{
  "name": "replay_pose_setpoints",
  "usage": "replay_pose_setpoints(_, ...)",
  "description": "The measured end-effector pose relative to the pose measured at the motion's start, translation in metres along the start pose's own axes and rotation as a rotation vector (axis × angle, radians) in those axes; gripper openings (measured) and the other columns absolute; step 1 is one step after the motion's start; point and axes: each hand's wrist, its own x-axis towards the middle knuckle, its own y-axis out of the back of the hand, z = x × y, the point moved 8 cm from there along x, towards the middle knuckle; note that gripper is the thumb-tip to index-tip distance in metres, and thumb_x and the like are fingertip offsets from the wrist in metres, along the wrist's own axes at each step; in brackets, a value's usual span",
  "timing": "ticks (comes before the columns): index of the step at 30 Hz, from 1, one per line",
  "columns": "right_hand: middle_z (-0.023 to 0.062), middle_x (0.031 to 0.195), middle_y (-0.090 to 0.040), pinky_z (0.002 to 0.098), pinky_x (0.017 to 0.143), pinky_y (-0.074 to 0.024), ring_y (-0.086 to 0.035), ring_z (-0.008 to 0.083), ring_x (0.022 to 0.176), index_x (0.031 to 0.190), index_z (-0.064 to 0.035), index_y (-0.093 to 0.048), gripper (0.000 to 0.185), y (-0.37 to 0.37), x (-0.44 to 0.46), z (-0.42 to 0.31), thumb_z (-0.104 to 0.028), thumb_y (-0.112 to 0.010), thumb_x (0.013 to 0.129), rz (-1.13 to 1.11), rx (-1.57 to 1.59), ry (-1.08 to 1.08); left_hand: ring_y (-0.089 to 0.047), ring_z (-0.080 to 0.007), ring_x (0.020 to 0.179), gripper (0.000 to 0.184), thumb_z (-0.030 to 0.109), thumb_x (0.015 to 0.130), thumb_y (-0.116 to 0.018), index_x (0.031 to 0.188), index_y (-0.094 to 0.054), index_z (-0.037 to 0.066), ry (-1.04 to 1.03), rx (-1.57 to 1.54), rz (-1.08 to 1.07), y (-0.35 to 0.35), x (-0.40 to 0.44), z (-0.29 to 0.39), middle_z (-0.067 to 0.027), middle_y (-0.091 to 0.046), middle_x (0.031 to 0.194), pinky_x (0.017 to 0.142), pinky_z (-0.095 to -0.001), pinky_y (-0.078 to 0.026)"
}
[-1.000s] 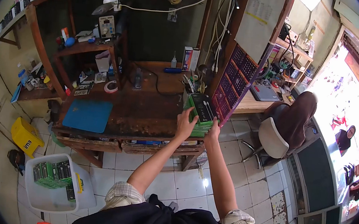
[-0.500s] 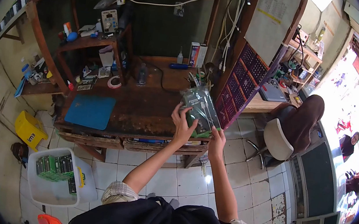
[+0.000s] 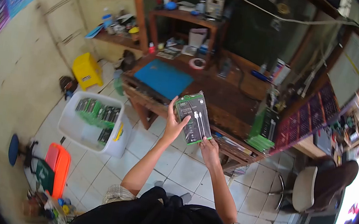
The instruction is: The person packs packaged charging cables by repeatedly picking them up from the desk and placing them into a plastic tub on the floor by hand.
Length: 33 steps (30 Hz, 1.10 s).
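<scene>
Between my two hands is a flat black-and-green charging cable box (image 3: 196,123), with a white cable pictured on its front. My left hand (image 3: 173,127) grips its left side, thumb across the front and the other fingers mostly behind it. At the lower right corner, my right hand (image 3: 209,151) pinches the edge. The box is held up in front of the wooden workbench (image 3: 229,104), its front tilted towards me. Similar green-edged boxes form a stack (image 3: 261,138) on the bench's right end.
On the floor at left stands a white plastic bin (image 3: 118,142) with several similar boxes inside. A yellow stool (image 3: 87,71) stands behind it, and an orange object (image 3: 61,173) lies nearer. A blue mat (image 3: 163,78) covers the bench's left part. At right, a person sits on a chair (image 3: 304,188).
My view has swung left and down. The held box now hangs left of the stack, which shows uncovered on the bench; both hands still hold the box.
</scene>
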Motion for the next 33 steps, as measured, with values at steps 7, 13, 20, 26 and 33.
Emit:
replay_pose_setpoints(7,0.0091,0.096,-0.046,0.0314,0.083,-0.0338,-0.044,0.0164,0.092,0.108,-0.0009,-0.035,0.037,-0.093,0.014,0.098,-0.016,-0.051,0.079,-0.250,-0.184,-0.198,-0.034,-0.0197,0.108,0.077,0.005,0.070,-0.058,0.126,-0.005,0.007,-0.035,0.094,0.270,0.149,-0.051,0.049,-0.0140,-0.029,0.120,0.089,-0.0309,-0.031)
replay_pose_setpoints(13,0.0116,0.121,-0.029,0.0332,0.092,-0.0244,-0.027,0.0236,0.113,0.122,-0.0095,-0.024,0.051,-0.223,0.034,0.150,-0.024,-0.049,0.080,-0.512,-0.739,0.161,-0.039,-0.0201,0.105,0.076,0.004,0.071,-0.058,0.126,-0.006,0.008,0.019,0.156,0.356,0.275,-0.094,0.096,-0.0139,-0.029,0.121,0.087,-0.0301,-0.033)
replay_pose_setpoints(20,0.0150,0.109,-0.042,0.0277,0.083,-0.0344,-0.043,0.0165,0.098,0.123,-0.0078,-0.018,0.057,-0.337,0.009,0.283,-0.016,-0.052,0.078,-0.740,-0.622,-0.158,-0.040,-0.0210,0.105,0.077,0.005,0.071,-0.058,0.127,-0.006,0.009,0.014,0.273,0.527,0.405,-0.140,0.134,-0.0130,-0.027,0.123,0.087,-0.0307,-0.033)
replay_pose_setpoints(26,0.0134,0.103,-0.046,0.0256,0.079,-0.0370,-0.046,0.0155,0.093,0.119,-0.0031,-0.025,0.051,-0.374,0.029,0.368,-0.007,-0.053,0.076,-0.718,-0.517,-0.244,-0.041,-0.0214,0.102,0.074,0.008,0.073,-0.056,0.127,-0.006,0.011,0.095,0.295,0.673,0.487,-0.162,0.126,-0.0178,-0.033,0.117,0.084,-0.0299,-0.036)
replay_pose_setpoints(33,0.0133,0.103,-0.046,0.0256,0.081,-0.0362,-0.046,0.0163,0.094,0.117,-0.0014,-0.026,0.049,-0.426,0.082,0.435,-0.006,-0.052,0.076,-0.676,-0.441,-0.296,-0.045,-0.0208,0.096,0.073,0.010,0.074,-0.056,0.127,-0.007,0.013,0.255,0.322,0.701,0.560,-0.149,0.118,-0.0169,-0.036,0.112,0.077,-0.0284,-0.041)
